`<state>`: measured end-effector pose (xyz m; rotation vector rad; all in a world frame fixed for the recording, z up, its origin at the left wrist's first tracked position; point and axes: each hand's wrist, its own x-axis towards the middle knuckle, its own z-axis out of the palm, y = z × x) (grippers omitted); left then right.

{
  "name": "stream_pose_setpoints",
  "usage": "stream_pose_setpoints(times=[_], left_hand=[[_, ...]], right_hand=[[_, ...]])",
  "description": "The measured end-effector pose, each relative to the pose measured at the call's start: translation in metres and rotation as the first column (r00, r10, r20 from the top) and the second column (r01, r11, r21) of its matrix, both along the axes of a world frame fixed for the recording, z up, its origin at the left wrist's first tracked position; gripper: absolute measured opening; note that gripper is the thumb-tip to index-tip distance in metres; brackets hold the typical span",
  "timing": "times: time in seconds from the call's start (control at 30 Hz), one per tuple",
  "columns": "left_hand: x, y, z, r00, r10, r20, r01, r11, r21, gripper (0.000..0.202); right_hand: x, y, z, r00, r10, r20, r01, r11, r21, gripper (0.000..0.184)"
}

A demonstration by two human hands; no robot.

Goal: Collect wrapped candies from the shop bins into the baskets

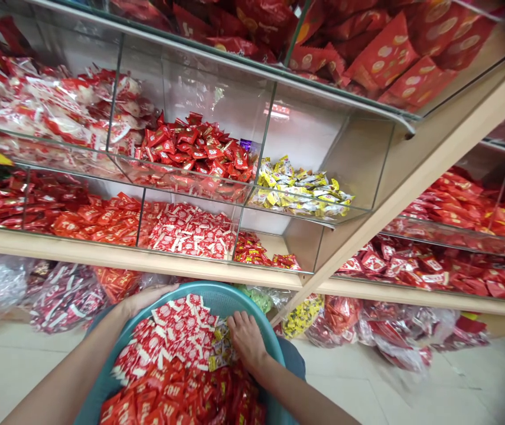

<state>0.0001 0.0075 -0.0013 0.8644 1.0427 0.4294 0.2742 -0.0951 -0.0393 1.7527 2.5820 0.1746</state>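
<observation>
A teal plastic basket (217, 295) is in front of me at the bottom of the view, full of wrapped candies. My left hand (148, 298) grips its far left rim, the fingers partly hidden along the outside. Inside the basket, my right hand (247, 341) is at the right side, fingers curled down against a few yellow-wrapped candies (220, 348); its palm is hidden. Red-and-white candies (175, 330) fill the back of the basket. Nearer to me are red-wrapped candies (168, 395), touching the others.
Clear-fronted shelf bins rise beyond the basket. They hold red-and-white candies (192, 230), red candies (199, 147) and yellow-and-white candies (300, 186). A slanted wooden post (411, 171) divides the shelves at right. Plastic bags of candy (68, 295) lie on the tiled floor (336, 389) beneath.
</observation>
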Motion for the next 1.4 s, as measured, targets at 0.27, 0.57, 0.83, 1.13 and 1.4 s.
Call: stream_pose_setpoints(times=[0.27, 0.57, 0.83, 1.13, 1.4], left_hand=[[-0.002, 0.000, 0.000, 1.000, 0.013, 0.016, -0.014, 0.999, 0.041, 0.057], [0.003, -0.004, 0.007, 0.993, 0.016, 0.114, -0.013, 1.000, -0.025, 0.054], [0.001, -0.003, 0.006, 0.990, -0.020, 0.141, 0.017, 1.000, 0.023, 0.050], [0.001, -0.006, 0.016, 1.000, 0.005, 0.023, -0.008, 0.995, 0.100, 0.049], [0.001, -0.005, 0.009, 0.998, -0.020, 0.067, 0.015, 0.997, 0.074, 0.045]], right_hand=[[0.005, -0.003, 0.016, 0.993, -0.060, -0.098, 0.052, 0.996, -0.076, 0.031], [0.029, 0.005, 0.190, 0.893, 0.251, -0.374, -0.090, 0.913, 0.397, 0.020], [0.061, 0.070, 0.358, 0.895, 0.287, -0.341, 0.078, 0.652, 0.754, 0.018], [0.058, 0.148, 0.366, 0.855, 0.052, -0.516, 0.083, 0.968, 0.235, 0.033], [0.042, 0.159, 0.365, 0.901, -0.246, -0.358, 0.309, 0.942, 0.131, 0.059]])
